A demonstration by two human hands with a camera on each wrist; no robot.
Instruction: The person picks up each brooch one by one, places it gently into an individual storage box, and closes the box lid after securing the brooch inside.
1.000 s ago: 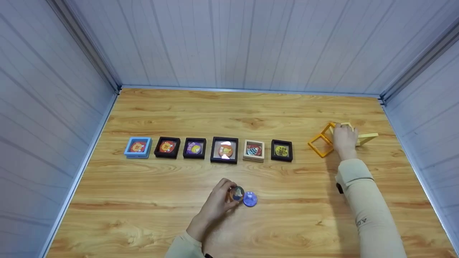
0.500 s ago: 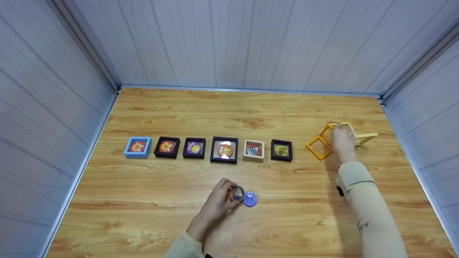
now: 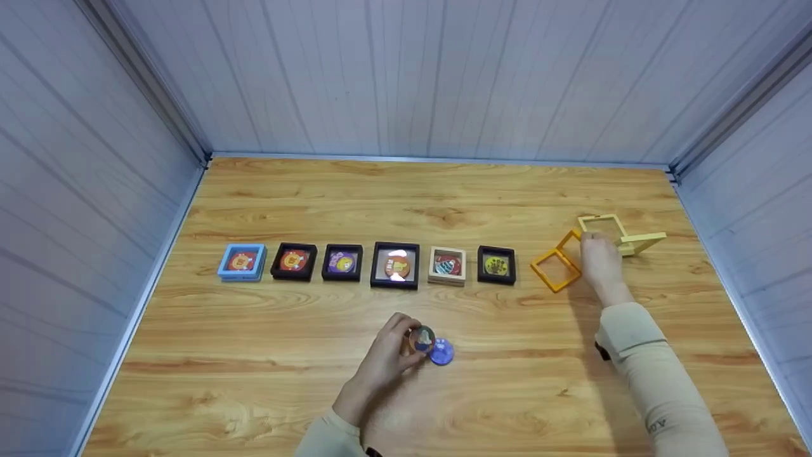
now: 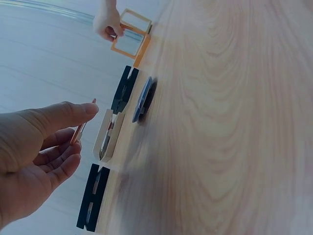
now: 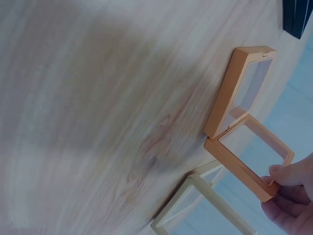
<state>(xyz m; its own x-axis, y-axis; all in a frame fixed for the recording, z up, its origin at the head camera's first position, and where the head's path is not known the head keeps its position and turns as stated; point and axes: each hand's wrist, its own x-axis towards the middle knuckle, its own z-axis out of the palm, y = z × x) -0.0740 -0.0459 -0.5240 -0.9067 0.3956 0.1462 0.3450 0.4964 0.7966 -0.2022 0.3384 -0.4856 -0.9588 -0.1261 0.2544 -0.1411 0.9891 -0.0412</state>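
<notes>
My left hand (image 3: 387,358) pinches a round picture disc (image 3: 422,339) between thumb and fingers, raised over the table; in the left wrist view this disc (image 4: 78,132) shows edge-on. Partly overlapped by it in the head view, a purple disc (image 3: 443,353) lies on the wood. Over at the right, my right hand (image 3: 601,263) grips one half of an orange hinged display frame (image 5: 230,93) by its corner. That half stands raised, while the other lies flat with its clear window visible. Behind the hand, a pale yellow display frame (image 3: 644,240) stands spread apart.
Several closed display frames line up across the table: a light blue one (image 3: 242,262) at the left end, black ones such as the larger middle one (image 3: 374,265), and a cream one (image 3: 447,279). Each holds a coloured disc. White panel walls (image 3: 406,76) enclose the wooden tabletop (image 3: 254,355).
The right hand has drawn the orange frame left and nearer, away from the pale yellow frame. The left hand's disc has shifted slightly right, over the purple disc.
</notes>
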